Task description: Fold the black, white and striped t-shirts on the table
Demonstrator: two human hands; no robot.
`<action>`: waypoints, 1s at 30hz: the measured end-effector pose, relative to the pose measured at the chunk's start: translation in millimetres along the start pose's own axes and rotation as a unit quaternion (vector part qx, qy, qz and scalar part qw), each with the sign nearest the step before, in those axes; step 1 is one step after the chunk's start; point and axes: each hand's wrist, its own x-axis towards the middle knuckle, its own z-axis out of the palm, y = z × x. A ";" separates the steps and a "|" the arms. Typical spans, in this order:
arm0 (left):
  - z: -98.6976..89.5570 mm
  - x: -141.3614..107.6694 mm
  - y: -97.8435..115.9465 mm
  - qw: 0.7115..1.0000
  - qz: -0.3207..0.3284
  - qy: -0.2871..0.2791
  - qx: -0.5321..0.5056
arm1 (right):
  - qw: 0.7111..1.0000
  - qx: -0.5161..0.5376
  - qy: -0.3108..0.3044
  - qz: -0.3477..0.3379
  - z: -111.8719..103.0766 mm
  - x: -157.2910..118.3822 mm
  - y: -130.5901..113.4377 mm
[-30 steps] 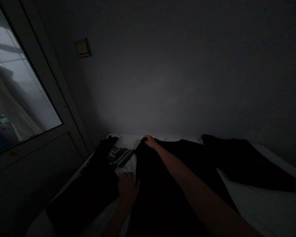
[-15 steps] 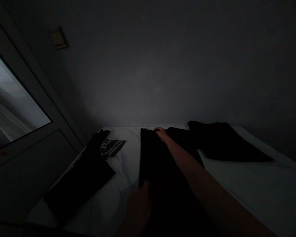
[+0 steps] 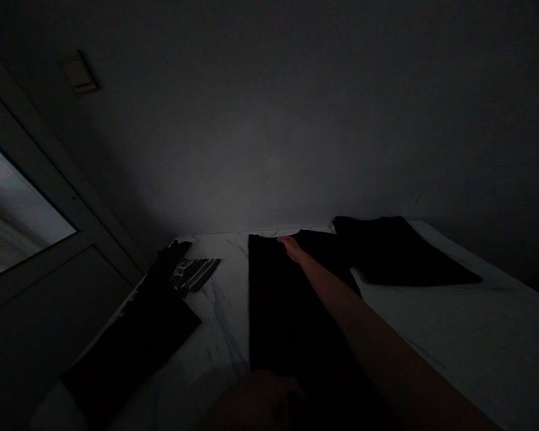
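Observation:
A long black garment [image 3: 291, 317] lies spread on the white marble-patterned table [image 3: 227, 299]; the darkness hides its exact kind. My right hand [image 3: 291, 246] reaches far across it and rests on its far edge, beside a shallow curve there. The fingers of that hand look stretched out and flat against the cloth. Low in the picture, my left hand [image 3: 260, 395] is over the garment's near left part. Deep shadow hides its fingers, and I cannot tell whether they grip the cloth.
On the left of the table lie dark clothes [image 3: 139, 335] with a striped piece of cloth [image 3: 195, 274] beside them. Another black garment [image 3: 399, 254] lies flat at the back right. A grey wall [image 3: 269, 131] rises behind, with a door [image 3: 40, 269] at the left.
My left hand has moved nearer to me and slightly right over the garment. The fingers of my right hand, curved before, now look flatter. The view has shifted slightly.

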 end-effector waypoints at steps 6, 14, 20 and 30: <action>-47.6 13.9 -6.1 0.981 0.101 -0.133 -0.094 | 0.995 -0.066 0.016 -0.077 1.2 -8.9 -2.9; -34.1 5.5 -8.9 0.994 -0.016 0.091 0.063 | 0.981 -0.154 0.040 -0.111 -1.5 -16.3 -22.0; -3.4 -7.3 -14.8 0.992 -0.021 0.109 0.063 | 0.966 -0.212 0.003 -0.149 3.1 -62.6 -57.7; 65.5 -25.4 -56.6 0.955 0.085 0.217 0.181 | 0.794 -0.336 -0.343 -0.372 -60.7 -250.1 -79.2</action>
